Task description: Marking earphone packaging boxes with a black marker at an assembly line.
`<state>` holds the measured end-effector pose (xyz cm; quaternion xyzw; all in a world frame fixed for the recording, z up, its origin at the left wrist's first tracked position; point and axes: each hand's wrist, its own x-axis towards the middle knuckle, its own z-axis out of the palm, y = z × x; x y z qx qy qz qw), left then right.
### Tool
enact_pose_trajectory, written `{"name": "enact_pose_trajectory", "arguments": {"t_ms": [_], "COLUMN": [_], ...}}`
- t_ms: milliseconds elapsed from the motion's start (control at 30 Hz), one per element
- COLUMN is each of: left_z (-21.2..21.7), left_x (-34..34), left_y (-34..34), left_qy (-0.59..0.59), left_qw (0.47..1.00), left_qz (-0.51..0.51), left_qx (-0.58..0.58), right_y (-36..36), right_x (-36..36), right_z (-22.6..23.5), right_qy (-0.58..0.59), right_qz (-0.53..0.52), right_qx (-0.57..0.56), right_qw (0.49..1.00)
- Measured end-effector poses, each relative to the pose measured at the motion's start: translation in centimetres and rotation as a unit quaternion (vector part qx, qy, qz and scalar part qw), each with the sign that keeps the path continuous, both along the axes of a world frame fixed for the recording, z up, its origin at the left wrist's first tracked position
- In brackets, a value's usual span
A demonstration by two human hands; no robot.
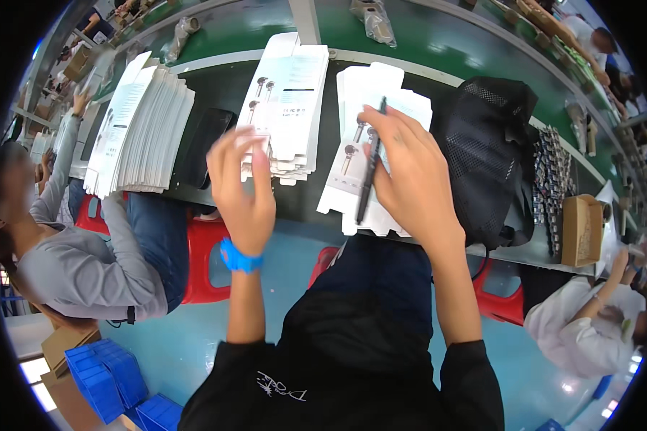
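Observation:
A black pen point(366, 188) slants between the thumb and fingers of my right hand point(417, 179). That hand is over a pile of flat white printed cartons point(346, 183) in front of me. My left hand point(241, 190), with a blue wristband point(240, 256), hovers at the near left corner of a taller stack of flat white cartons point(295, 100). Its fingers are slightly blurred, curved and apart from the thumb, and I see nothing held in them. Left of it lies a black phone-like slab point(207, 147).
Another carton stack point(154, 129) leans at the left of the dark table. A black mesh bag point(485, 144) sits right, beside metal chain-like parts point(552, 179) and an open cardboard box point(582, 230). People sit on both sides. Blue bins point(104, 381) stand on the floor.

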<state>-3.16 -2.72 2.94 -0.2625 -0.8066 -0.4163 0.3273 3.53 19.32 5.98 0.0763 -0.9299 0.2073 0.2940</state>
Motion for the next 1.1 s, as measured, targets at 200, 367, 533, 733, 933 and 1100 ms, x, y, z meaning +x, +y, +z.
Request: {"name": "enact_pose_trajectory", "arguments": {"t_ms": [200, 367, 533, 733, 933, 1100], "left_z": [0.8, 2.4, 3.9, 5.4, 5.4, 3.5], "left_x": [7.6, 6.7, 7.2, 6.9, 4.3, 0.8], "left_y": [0.5, 1.7, 2.4, 4.7, 4.3, 3.8], "left_qy": [-0.322, -0.417, -0.4, -0.373, -0.273, -0.178], "left_qw": [0.911, 0.86, 0.858, 0.855, 0.944, 0.979], "left_qz": [-0.117, -0.203, -0.253, -0.32, -0.176, 0.019], "left_qx": [0.231, 0.213, 0.201, 0.166, 0.06, -0.093], "right_y": [-3.0, -4.6, -4.1, -1.8, 2.9, 3.2], "right_x": [-3.3, -1.8, 0.9, 3.2, 7.1, 10.3], "right_z": [1.2, 1.9, 5.0, 7.6, 9.4, 3.5], "right_qy": [-0.005, 0.029, 0.021, -0.014, 0.016, -0.06], "right_qz": [0.053, 0.046, 0.045, 0.091, 0.09, 0.084], "right_qx": [0.019, 0.053, 0.066, -0.024, -0.107, -0.172], "right_qw": [0.998, 0.997, 0.997, 0.995, 0.99, 0.98]}}
